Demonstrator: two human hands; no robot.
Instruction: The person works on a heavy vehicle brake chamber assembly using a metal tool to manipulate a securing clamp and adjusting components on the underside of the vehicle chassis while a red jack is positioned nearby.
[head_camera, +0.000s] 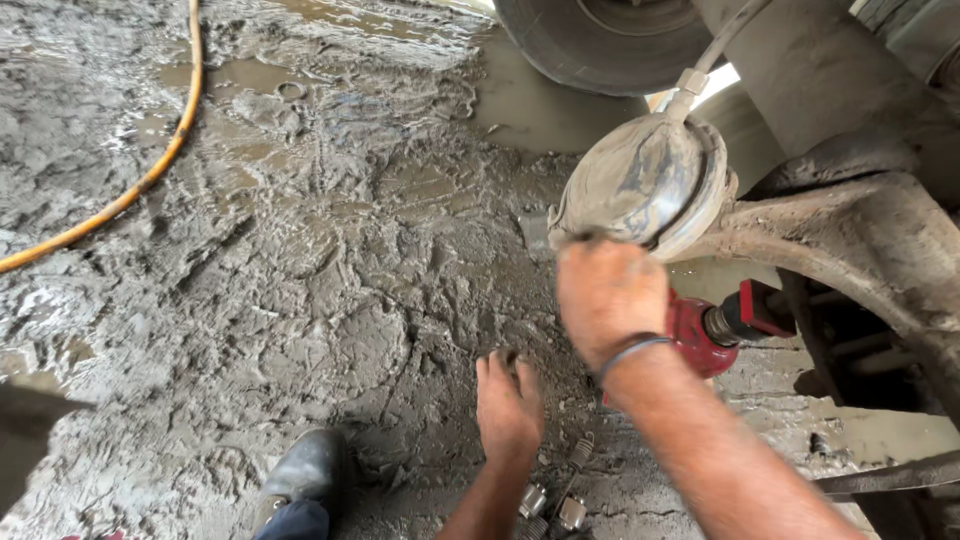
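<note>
Here, under the vehicle, the work looks partway through, as far as I can judge. The person's right hand is raised against the lower edge of the round, mud-caked brake chamber, which hangs on the right by the axle beam, its hose fitting on top apparently attached. The hand is motion-blurred, its back toward me, so I cannot tell whether the fingers are clenched on the chamber's rim or only pressing it. Just beyond that wrist sits a red power tool, aimed right toward the dark underside; whether anything grips it is hidden.

The left hand is down low, palm flat on the wet muddy ground, fingers spread and released, holding nothing. Near that forearm lie a few small metal nuts and a spring in the dirt, so some fasteners appear already off. A dark boot stands to the left, a yellow hose curves across the far left, and a tyre shows at the far edge. The chamber itself seems not yet off its mount.
</note>
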